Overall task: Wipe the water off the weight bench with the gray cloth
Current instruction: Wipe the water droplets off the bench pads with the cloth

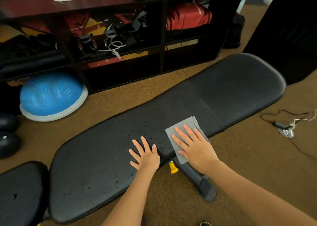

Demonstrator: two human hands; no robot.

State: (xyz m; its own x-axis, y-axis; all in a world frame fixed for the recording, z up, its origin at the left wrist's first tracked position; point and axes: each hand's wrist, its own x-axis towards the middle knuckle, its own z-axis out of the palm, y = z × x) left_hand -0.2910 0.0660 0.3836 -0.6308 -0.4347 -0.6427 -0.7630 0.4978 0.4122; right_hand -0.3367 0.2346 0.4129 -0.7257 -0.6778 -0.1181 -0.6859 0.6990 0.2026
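I'm seeing the black weight bench running diagonally from lower left to upper right of the frame. Right hand is lying flat, fingers straight and spread, pressing the gray cloth onto the bench pad at centre-right, near its front edge. Left hand is resting open and flat on the pad just beside it, left of the cloth, not touching it. Water droplets are sitting on the pad left of and above the left hand, more scattered toward lower left. I'm also getting a blue balance dome at left, leaning under a dark shelf unit, and a yellow knob below the bench edge between the wrists.
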